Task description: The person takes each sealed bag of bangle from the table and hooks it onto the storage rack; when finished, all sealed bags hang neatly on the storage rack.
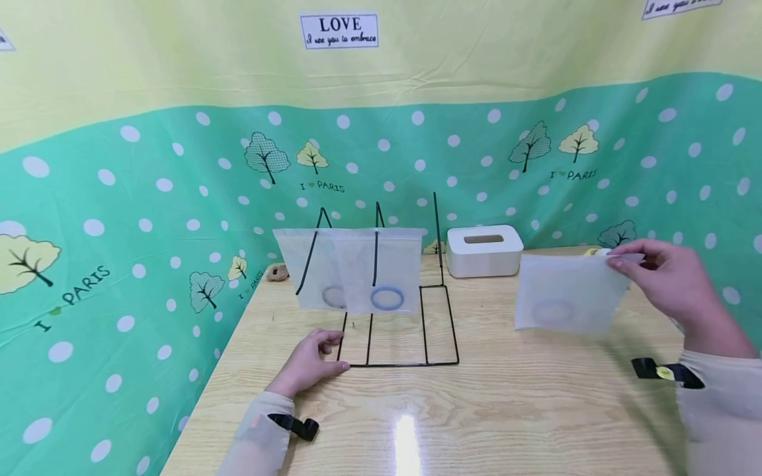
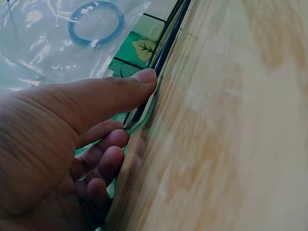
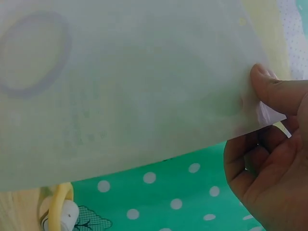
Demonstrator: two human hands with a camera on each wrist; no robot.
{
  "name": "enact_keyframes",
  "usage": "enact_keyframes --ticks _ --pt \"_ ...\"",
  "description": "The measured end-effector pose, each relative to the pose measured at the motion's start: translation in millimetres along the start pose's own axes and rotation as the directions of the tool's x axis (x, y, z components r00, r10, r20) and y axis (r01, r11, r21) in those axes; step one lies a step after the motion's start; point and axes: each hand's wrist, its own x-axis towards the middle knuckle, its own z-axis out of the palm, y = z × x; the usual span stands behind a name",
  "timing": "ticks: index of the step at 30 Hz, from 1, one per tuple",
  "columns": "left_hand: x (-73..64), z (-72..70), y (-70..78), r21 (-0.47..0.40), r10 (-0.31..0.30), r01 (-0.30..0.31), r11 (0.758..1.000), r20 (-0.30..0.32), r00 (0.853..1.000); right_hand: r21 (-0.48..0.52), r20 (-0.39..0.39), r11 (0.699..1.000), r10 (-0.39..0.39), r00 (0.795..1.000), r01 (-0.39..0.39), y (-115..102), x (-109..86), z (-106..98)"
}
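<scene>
My left hand (image 1: 309,360) grips the front left corner of a black wire rack (image 1: 405,364) on the table; in the left wrist view the thumb lies over the wire with the fingers curled below. Two translucent plastic bags hang on the rack, the left bag (image 1: 309,258) partly behind the right bag (image 1: 405,261). A blue bangle (image 1: 374,296) shows inside the right one, and a greyish ring shape in the other. Over at the right, my right hand (image 1: 673,281) pinches the upper corner of another translucent bag (image 1: 571,284), held up, with a pale ring (image 3: 66,29) inside.
A white tissue box (image 1: 483,264) stands behind and right of the rack. At the table's back left lies a small brown object (image 1: 276,272). A yellow and white object (image 3: 60,211) shows past the raised bag. A green, dotted curtain (image 1: 196,172) surrounds the wooden table (image 1: 506,410).
</scene>
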Motion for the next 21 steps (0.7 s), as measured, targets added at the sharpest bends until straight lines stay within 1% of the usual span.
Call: enact_keyframes --ticks 5,11,15,21 --pt "0.0 -0.2 -0.4 0.002 0.002 -0.002 1.000 -0.003 1.000 0.001 -0.053 1.000 -0.019 0.998 0.019 -13.5 -1.6 1.7" --pt "-0.1 -0.5 0.6 0.008 0.005 -0.005 1.000 -0.001 1.000 0.041 -0.107 0.997 -0.062 0.992 0.067 -30.9 -5.5 0.8" --pt "-0.1 -0.7 1.8 0.004 0.002 -0.002 1.000 -0.001 1.000 0.087 -0.151 0.989 -0.102 0.983 0.116 -45.5 -10.0 -1.7" --pt "-0.2 -0.8 2.2 0.007 -0.003 0.003 1.000 -0.002 1.000 0.149 -0.199 0.966 -0.180 0.963 0.212 -62.4 -14.7 -4.6"
